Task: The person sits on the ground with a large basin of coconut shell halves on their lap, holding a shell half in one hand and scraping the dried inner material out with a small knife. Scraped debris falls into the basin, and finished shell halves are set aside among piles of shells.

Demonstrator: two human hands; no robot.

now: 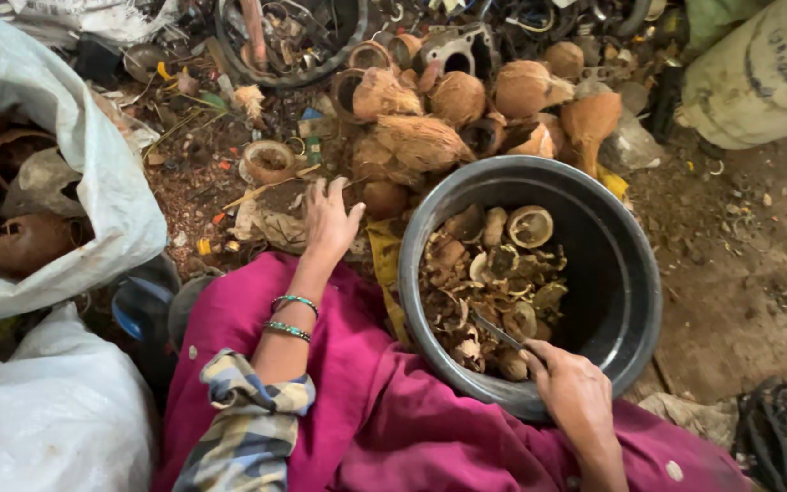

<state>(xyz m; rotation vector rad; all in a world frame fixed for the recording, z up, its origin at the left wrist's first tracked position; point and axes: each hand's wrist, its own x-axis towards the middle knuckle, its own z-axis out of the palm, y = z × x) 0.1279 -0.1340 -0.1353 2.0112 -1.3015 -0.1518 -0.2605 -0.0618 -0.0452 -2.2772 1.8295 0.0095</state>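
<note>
My left hand [330, 221] reaches forward with fingers spread, holding nothing, over the littered ground just short of a pile of husked brown coconuts [453, 109]. Two bangles sit on that wrist. My right hand [574, 390] rests on the near rim of a large dark metal basin [626, 273] and grips a thin metal knife [495, 330] whose blade points into the basin. The basin holds several coconut shell pieces and kernel scraps [494, 278]. Magenta cloth [384, 410] covers my lap below both hands.
An open white sack [93, 173] at the left holds coconut shells. Another white sack [47, 419] lies below it. A pale bag [758, 77] stands at the top right. Scrap metal parts and a round tray [289, 41] lie behind the coconuts. Bare dirt floor [749, 273] is at the right.
</note>
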